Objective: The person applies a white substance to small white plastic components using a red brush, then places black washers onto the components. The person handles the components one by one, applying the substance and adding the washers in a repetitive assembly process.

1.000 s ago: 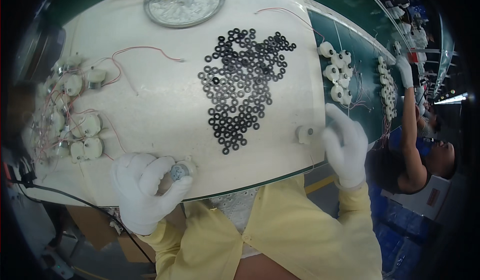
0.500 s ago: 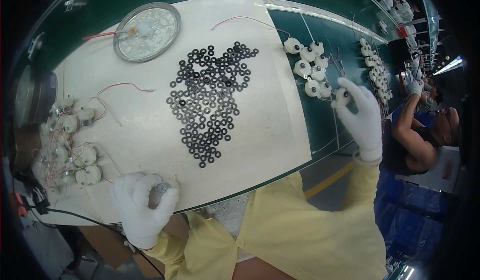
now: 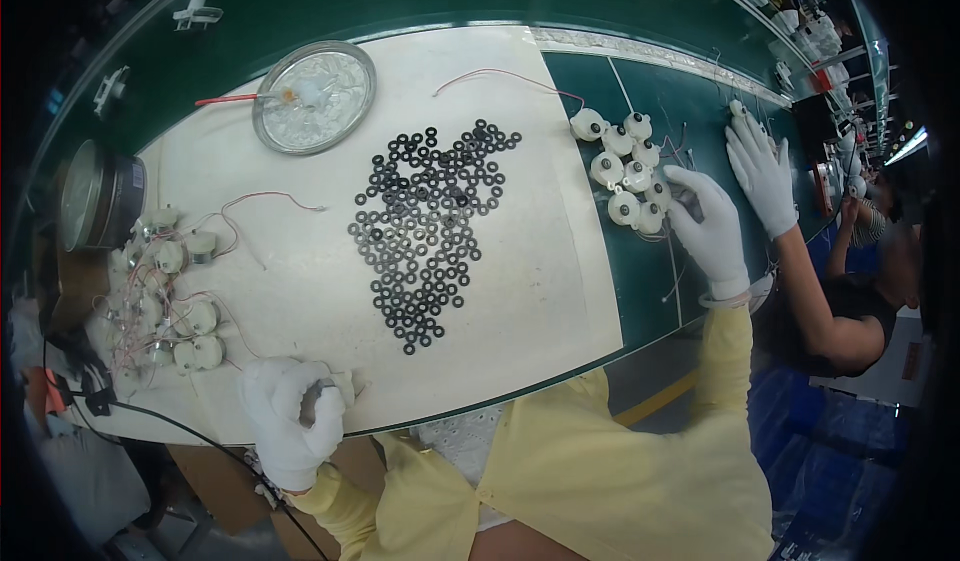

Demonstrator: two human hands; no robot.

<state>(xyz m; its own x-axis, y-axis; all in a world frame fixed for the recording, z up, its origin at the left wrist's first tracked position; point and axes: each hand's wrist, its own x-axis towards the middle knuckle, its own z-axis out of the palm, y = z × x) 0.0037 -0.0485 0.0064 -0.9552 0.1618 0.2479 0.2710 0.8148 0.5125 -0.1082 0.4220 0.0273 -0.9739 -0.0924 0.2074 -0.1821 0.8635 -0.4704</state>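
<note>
Left hand (image 3: 292,419), white knit glove, fingers curled tight round a small round metal part (image 3: 322,393) at near edge of the cream mat (image 3: 540,291); part mostly hidden, looks like a motor body.

Head view, only one supplied:

- Right hand (image 3: 712,229), also gloved, reaches out onto the green belt (image 3: 690,81). Fingers bent over the near side of a cluster of white round motors (image 3: 625,166), touching it. Pinching one or just resting – can't tell.
- Progress, as judged: approx. eight units grouped on belt by right hand look finished/passed on. Bigger heap of wired motors (image 3: 165,301), red and white leads tangled, sits left of and beyond left hand, apparently awaiting work. One unit in left hand. Most of the batch appears left to do.
- Black washers (image 3: 430,231): flat, matt, ring-shaped, loosely scattered mid-mat, between the two hands and further out. Plenty in stock.
- Glass dish (image 3: 314,96), round, patterned, shiny rim, holds a small white piece w/ red-handled tool laid across; far side of mat, beyond left hand.
- Round metal tin (image 3: 95,196) far left.
- Co-worker's gloved hand (image 3: 762,166) flat on belt, just right of right hand; separate person.
- Sleeves: pale yellow fabric.
</note>
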